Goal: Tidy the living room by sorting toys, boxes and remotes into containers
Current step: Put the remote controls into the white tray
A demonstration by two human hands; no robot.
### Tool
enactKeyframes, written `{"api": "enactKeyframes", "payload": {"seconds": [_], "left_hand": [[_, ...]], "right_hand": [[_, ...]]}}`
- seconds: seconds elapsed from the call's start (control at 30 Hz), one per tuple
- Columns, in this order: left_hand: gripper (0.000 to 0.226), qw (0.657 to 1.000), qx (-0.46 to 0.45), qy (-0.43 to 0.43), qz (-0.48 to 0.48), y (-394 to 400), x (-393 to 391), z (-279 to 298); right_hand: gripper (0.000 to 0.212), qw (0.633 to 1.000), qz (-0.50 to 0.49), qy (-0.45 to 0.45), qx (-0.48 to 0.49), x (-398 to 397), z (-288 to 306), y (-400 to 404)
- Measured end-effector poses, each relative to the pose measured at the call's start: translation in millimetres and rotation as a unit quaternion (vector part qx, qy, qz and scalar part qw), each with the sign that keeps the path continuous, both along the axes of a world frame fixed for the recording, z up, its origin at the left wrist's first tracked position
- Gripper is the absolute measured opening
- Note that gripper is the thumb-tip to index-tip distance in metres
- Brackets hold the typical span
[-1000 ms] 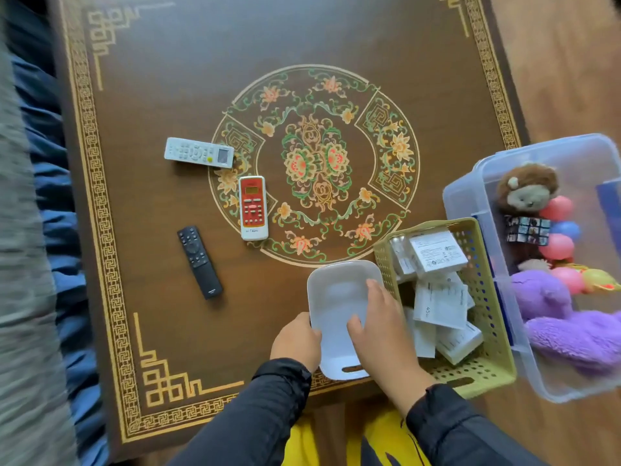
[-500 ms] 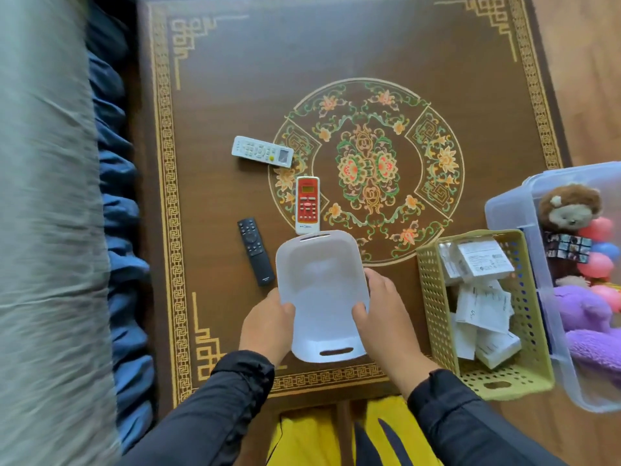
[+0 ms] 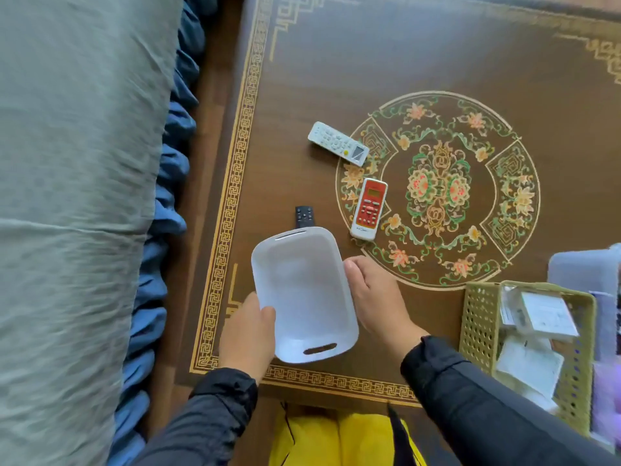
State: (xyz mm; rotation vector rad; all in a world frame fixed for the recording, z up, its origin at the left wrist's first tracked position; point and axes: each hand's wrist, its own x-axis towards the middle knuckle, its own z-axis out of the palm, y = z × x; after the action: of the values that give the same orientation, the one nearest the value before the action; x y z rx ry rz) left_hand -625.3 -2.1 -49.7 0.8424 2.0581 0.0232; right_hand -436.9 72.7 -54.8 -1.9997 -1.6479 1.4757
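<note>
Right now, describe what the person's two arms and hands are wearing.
Both arms are covered to the wrist by long black sleeves of a slightly shiny jacket fabric, the left sleeve gathered into soft folds at its cuff, the right sleeve likewise. The left hand and right hand are bare: no gloves, rings, watch or bracelet can be seen.
</note>
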Motion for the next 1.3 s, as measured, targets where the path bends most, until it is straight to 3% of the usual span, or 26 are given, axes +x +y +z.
{"api": "enactKeyframes", "payload": {"seconds": [0.13, 0.23, 0.37, 0.63, 0.8, 0.93, 1.1, 1.3], "left_hand": [[0.013, 0.999, 0.024, 0.032, 0.019, 1, -25, 6], [0.011, 0.998, 0.030, 0.053, 0.020, 5, -42, 4], [0.011, 0.996, 0.052, 0.073, 0.014, 10, -60, -4], [0.014, 0.996, 0.040, 0.076, 0.034, 2, -89, -23], [0.015, 0.997, 0.033, 0.056, 0.044, -3, -99, -31], [0.015, 0.997, 0.030, 0.046, 0.046, -4, -98, -37], [0.016, 0.998, 0.024, 0.037, 0.051, -1, -90, -42], [0.016, 0.999, 0.031, -0.012, 0.019, 15, -57, -46]], "right_hand": [[0.047, 1.000, -0.010, 0.016, -0.002, -32, -12, 16], [0.038, 0.998, -0.050, 0.027, -0.038, -52, -26, 27], [0.022, 0.998, 0.006, -0.060, -0.031, -68, -53, 37], [0.060, 0.970, 0.092, -0.223, 0.018, -104, -84, 42], [0.058, 0.964, 0.072, -0.256, 0.010, -113, -103, 41], [0.040, 0.979, 0.021, -0.203, -0.020, -105, -100, 41], [0.049, 0.990, -0.035, -0.117, 0.066, -92, -46, 29], [0.040, 0.998, 0.041, -0.016, 0.051, -108, -2, -11]]}}
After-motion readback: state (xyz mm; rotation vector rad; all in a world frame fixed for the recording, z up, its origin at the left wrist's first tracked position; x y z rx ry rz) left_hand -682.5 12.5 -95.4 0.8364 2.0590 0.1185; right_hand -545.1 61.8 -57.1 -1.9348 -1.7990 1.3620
